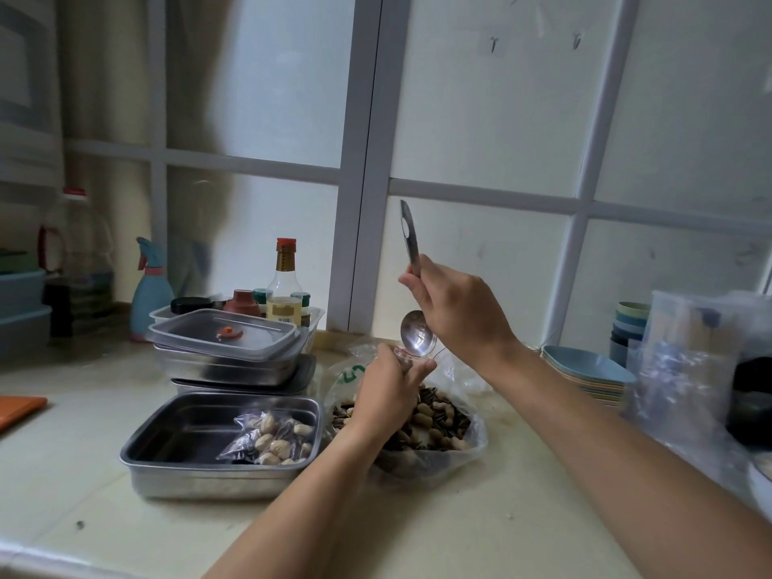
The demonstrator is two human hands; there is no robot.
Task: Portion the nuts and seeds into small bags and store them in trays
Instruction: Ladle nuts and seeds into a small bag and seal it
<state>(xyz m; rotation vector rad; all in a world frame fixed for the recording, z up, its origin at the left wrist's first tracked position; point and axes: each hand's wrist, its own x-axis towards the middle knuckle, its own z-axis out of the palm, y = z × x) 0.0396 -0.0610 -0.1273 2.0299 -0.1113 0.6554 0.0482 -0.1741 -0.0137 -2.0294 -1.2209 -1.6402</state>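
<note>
1. Tipping the spoon (416, 337) into the small bag (403, 353) is, as we judge it, the step in hand. Our right hand (455, 315) grips the handle with curled fingers, handle up and bowl pointing down at the bag's mouth.
2. Our left hand (388, 394) has its fingers curled round the small bag's neck. It holds the bag just above the large bag (443, 428) of peanuts and striped seeds, which lies open on the counter (125, 528).
3. To do this well, we would set the tip of the spoon's bowl right at the mouth, or just inside it, before tilting further. We would hold the mouth wide with the left fingers and stay over the large bag, so that strays fall back into the stock.
4. The spoon's bowl looks shiny and bare, so this scoop is probably emptied. The left hand hides how full the small bag is, so we would check it before scooping again.
5. Counting the task's things: one spoon, one small bag in hand, one large bag of stock, and one filled bag (271, 438) lying in the right part of the front tray (167, 451).
6. Counting trays: one open steel tray in front, just left of the large bag. Behind it is a stack (225, 371) with a clear lid (250, 334) on top. We make out at least two trays in the stack, but cannot be sure of the number.
</note>
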